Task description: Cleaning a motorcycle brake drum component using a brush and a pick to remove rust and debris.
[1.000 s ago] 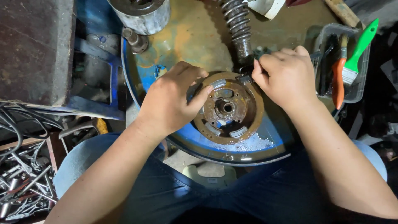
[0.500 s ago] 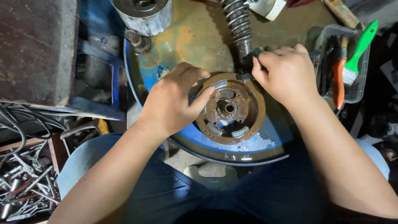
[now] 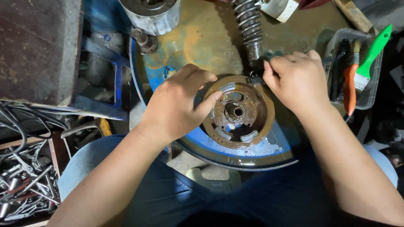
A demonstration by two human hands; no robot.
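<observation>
A rusty round disc [image 3: 239, 112] lies flat on the top of a blue drum [image 3: 235, 153], close to the drum's near edge and just above the person's lap. The left hand [image 3: 179, 105] rests on the disc's left rim, fingers curled together over the edge and the thumb pressed on its face, a grip that seems meant to keep the disc from turning or sliding. The right hand [image 3: 296, 80] sits at the disc's upper right rim, fingers bunched tightly as if pinching something small there; what it pinches is hidden, so it cannot be told whether anything is clamped. Just above the disc, a coiled spring shaft [image 3: 249, 26] stands on the drum, its lower end close to the right hand. Further up and left of the disc is a grey metal cylinder [image 3: 152, 14]. To the right of the disc, off the drum, a clear plastic tub [image 3: 372, 84] holds a green-handled brush [image 3: 370, 56] and an orange-handled one [image 3: 350, 86], within easy reach. Far left and below the disc, a pile of loose tools [image 3: 25, 185] lies in a tray.
</observation>
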